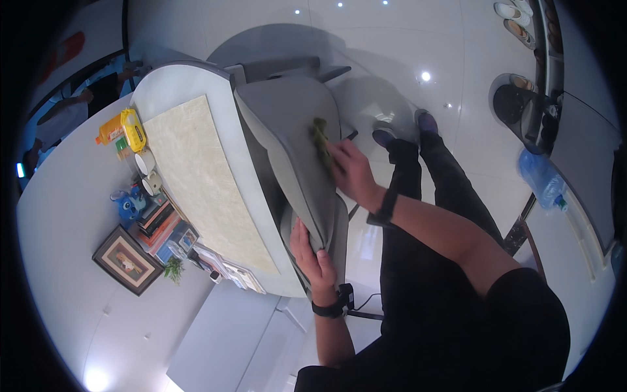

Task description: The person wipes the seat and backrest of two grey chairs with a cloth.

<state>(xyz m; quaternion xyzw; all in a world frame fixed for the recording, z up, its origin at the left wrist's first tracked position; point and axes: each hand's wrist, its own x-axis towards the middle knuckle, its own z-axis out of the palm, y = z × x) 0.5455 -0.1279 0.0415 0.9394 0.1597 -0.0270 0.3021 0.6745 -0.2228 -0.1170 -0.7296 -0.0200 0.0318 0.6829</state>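
Observation:
A grey upholstered chair (pixel 294 105) stands against the table, its backrest turned toward me. In my right hand (pixel 353 171) is a crumpled dark green cloth (pixel 321 139), pressed on the grey upholstery and a little blurred. My left hand (pixel 313 257) holds the near edge of the backrest, fingers along one side and thumb on the other. Each wrist wears a black band. Part of the cloth is hidden beneath my right fingers.
The white table (pixel 188 81) bears a beige mat (pixel 210 181), a yellow pack (pixel 133 130), mugs (pixel 152 182), a blue plush toy (pixel 128 203) and several books (pixel 159 220). A framed picture (pixel 128 260) hangs beyond. A large plastic bottle (pixel 541 179) and shoes (pixel 512 14) lie at right.

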